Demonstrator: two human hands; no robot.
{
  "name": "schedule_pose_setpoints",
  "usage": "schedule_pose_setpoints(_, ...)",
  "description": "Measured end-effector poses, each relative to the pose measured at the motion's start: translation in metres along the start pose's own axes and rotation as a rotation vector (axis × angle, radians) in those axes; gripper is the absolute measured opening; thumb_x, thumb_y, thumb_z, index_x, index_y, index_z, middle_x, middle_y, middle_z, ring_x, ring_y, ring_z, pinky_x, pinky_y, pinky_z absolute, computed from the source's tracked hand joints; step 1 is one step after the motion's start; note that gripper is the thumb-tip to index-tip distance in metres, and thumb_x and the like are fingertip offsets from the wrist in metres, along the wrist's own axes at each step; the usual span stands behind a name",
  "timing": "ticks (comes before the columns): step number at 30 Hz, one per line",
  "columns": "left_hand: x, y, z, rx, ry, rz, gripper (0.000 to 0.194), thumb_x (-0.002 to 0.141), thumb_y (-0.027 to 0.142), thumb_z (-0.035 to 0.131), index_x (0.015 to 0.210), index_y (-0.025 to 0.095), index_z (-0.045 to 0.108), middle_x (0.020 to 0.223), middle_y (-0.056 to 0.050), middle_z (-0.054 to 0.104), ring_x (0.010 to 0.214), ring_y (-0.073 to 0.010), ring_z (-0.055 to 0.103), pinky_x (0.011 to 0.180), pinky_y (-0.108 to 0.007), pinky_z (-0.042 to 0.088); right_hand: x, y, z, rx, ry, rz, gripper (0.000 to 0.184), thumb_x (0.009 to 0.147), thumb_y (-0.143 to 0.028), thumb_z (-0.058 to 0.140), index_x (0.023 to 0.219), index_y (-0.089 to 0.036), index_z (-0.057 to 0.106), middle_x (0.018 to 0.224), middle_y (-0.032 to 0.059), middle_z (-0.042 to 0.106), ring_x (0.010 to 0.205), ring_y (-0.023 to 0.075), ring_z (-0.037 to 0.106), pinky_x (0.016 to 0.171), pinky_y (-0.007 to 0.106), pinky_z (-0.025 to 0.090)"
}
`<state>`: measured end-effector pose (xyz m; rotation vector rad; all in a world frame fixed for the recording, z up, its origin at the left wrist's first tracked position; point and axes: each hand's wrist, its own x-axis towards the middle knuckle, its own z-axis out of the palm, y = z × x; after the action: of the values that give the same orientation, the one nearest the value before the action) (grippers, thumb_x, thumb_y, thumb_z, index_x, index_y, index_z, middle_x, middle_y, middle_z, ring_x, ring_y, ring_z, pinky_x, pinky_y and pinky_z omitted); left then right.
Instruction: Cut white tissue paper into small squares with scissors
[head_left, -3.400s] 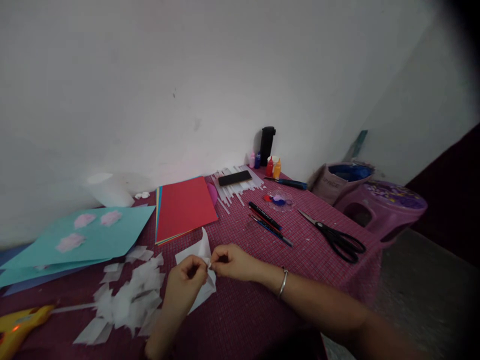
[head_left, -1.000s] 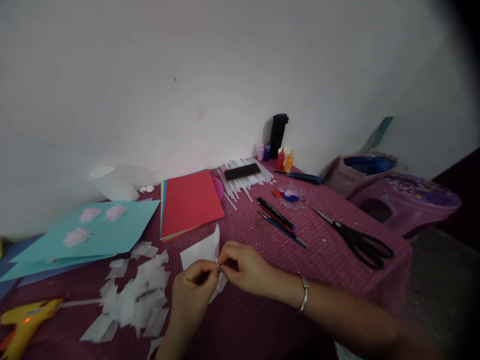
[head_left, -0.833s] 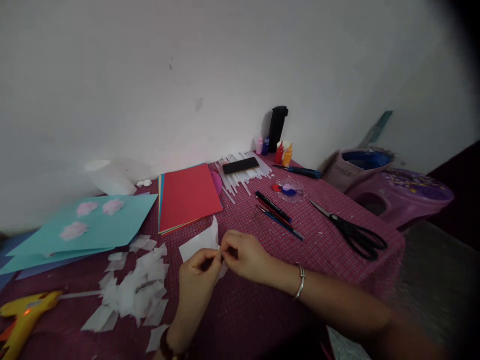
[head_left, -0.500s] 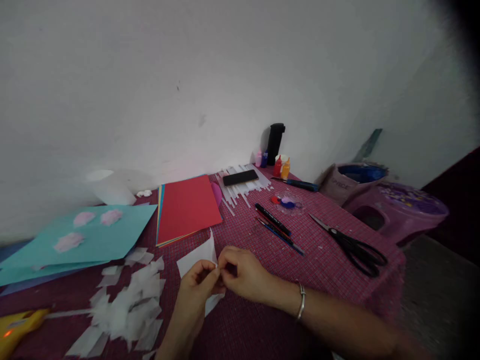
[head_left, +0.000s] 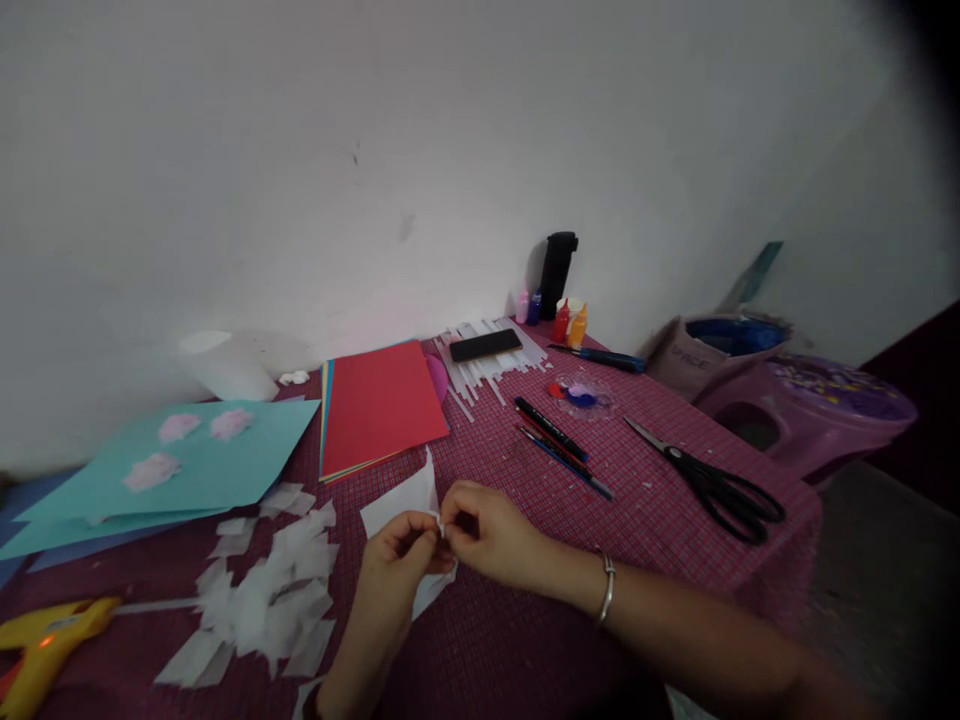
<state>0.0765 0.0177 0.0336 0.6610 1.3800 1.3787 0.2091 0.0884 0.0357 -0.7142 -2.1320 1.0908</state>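
My left hand (head_left: 397, 570) and my right hand (head_left: 491, 530) meet fingertip to fingertip low in the middle of the view. Both are closed in a pinch on a tiny piece of white paper (head_left: 440, 524), mostly hidden by the fingers. Under and behind them a white paper sheet (head_left: 401, 500) lies on the checked tablecloth, one corner sticking up. Left of my left hand is a loose pile of white paper pieces (head_left: 270, 595). A silvery bracelet (head_left: 608, 590) circles my right wrist.
A yellow glue gun (head_left: 56, 640) with a lit orange light lies at left, near turquoise sheets (head_left: 217, 470) bearing pink tufts. Beyond are red paper (head_left: 382, 410), a phone (head_left: 486, 345) and paint bottles (head_left: 577, 325). Pens (head_left: 551, 428), brushes (head_left: 566, 462) and scissors (head_left: 716, 485) lie at right.
The camera view has shifted slightly, so the table things sit a little further right and mostly higher. My hands keep their pinch, and a bit more white shows between the fingertips.
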Motion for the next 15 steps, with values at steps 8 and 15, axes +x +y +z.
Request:
schedule_pose_setpoints(8,0.0012,0.0002,0.0008,0.037,0.023,0.009,0.014,0.058,0.022,0.072,0.065,0.013,0.064,0.054,0.001,0.064,0.048,-0.0113,0.060,0.050,-0.023,0.052,0.0009,-0.0004,-0.0015,-0.016,-0.004,-0.009,0.011,0.071,-0.005,0.055,0.070,-0.016,0.055,0.071,-0.0026,0.053,0.067,0.0101,0.050,0.060,0.020,0.035)
schedule_pose_setpoints(15,-0.0004,0.0010,-0.0014,0.032,0.011,0.014,0.015,0.059,0.022,0.072,0.070,0.014,0.067,0.059,-0.001,0.067,0.055,-0.0134,0.062,0.054,-0.024,0.053,0.0020,-0.0012,-0.0026,-0.005,0.007,0.003,0.013,0.070,-0.003,0.055,0.070,-0.016,0.056,0.070,-0.0024,0.054,0.067,0.0101,0.050,0.060,0.020,0.035)
